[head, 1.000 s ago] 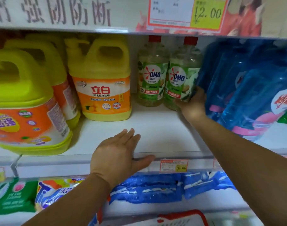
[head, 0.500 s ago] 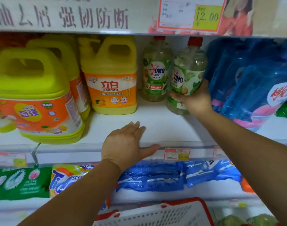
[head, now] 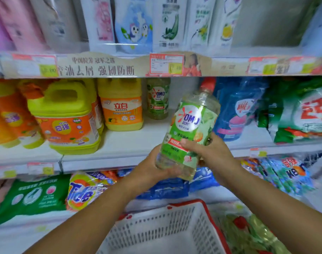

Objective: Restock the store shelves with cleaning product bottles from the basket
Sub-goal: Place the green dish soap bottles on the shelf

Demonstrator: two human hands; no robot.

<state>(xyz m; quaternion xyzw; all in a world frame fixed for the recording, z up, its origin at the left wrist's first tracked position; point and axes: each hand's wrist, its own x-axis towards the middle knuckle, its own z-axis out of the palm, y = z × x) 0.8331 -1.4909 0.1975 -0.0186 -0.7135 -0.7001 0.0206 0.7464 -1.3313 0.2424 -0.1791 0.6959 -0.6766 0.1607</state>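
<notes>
A clear OMO bottle with a green label and red cap is held tilted in front of the middle shelf. My right hand grips its lower right side, thumb across the label. My left hand cups its base from below. A second OMO bottle stands upright at the back of the shelf. The white basket with a red rim sits below my arms; its visible part shows no bottles.
Yellow and orange detergent jugs fill the shelf's left side. Blue refill bags and a green bag stand on the right. Pouches line the top shelf; Tide and other bags lie below. More bottles lie right of the basket.
My right hand pulled the OMO bottle off the shelf toward me. My left hand left the shelf edge and came under the bottle's base. The view drew back and the basket came into sight.
</notes>
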